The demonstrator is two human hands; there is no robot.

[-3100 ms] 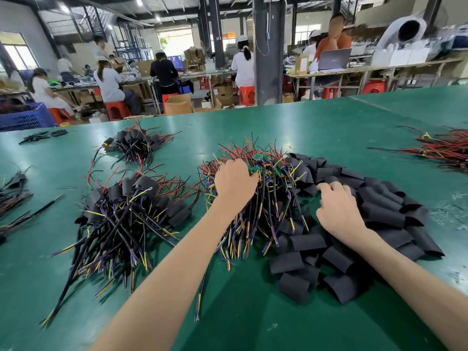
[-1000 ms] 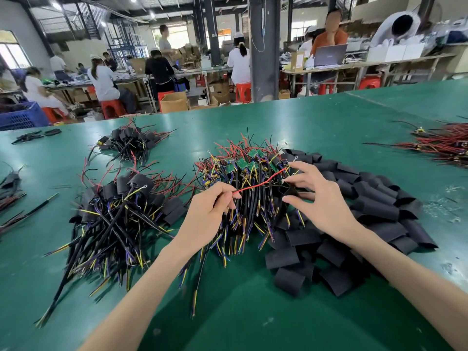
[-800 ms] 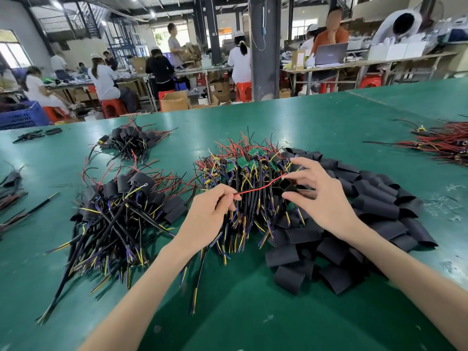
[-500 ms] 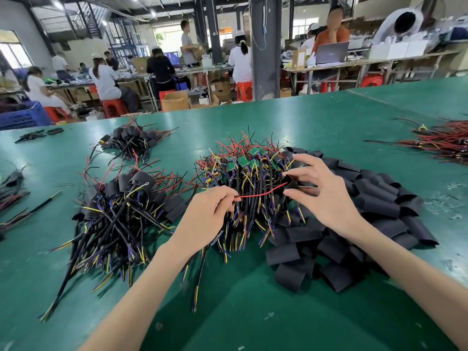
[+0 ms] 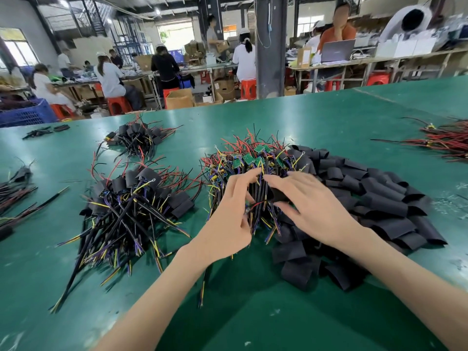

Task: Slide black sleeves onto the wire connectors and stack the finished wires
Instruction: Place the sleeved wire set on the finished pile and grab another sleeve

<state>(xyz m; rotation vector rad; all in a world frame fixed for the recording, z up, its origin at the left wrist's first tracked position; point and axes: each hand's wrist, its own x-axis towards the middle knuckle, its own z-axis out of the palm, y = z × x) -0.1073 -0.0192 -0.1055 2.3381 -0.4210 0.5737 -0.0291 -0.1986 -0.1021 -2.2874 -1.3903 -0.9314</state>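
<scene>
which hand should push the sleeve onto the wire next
Right, probably: the right hand pinches the black sleeve, while the left hand holds the red wire just beside it. The loose sleeves lie on its side too.

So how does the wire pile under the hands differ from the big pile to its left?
The left pile wears black sleeves on its ends; the middle pile shows bare green boards. The left pile lies untouched; the left hand and right hand work over the middle pile. Both are mixed-colour wires.
</scene>
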